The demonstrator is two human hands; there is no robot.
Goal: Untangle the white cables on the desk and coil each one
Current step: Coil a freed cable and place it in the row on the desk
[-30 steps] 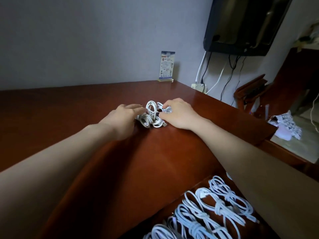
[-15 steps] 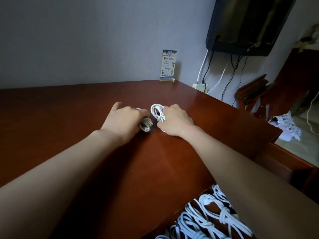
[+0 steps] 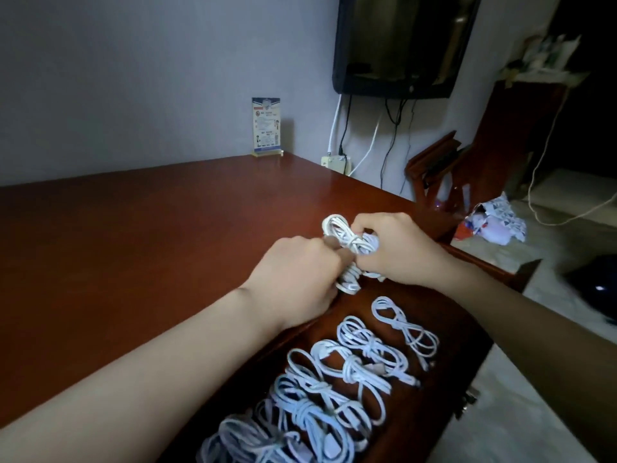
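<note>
A bunch of white cables (image 3: 347,240) is held between both hands at the near right edge of the brown desk (image 3: 150,235). My left hand (image 3: 297,279) grips one coiled cable whose end sticks out below the fingers. My right hand (image 3: 394,248) grips the other part of the bunch, with a loop showing above its thumb. Several coiled and tied white cables (image 3: 334,389) lie in a row in the open drawer (image 3: 460,332) below the hands.
A small upright sign card (image 3: 266,127) stands at the desk's back edge by the wall. A dark wall-mounted TV (image 3: 400,45) hangs at upper right with wires below it. A wooden rack (image 3: 437,168) and a patterned bag (image 3: 490,225) lie to the right.
Both hands have drawn the cable bunch from the desk's middle back to its near right edge, above the drawer. The view has tilted down, showing more of the drawer's coils.
</note>
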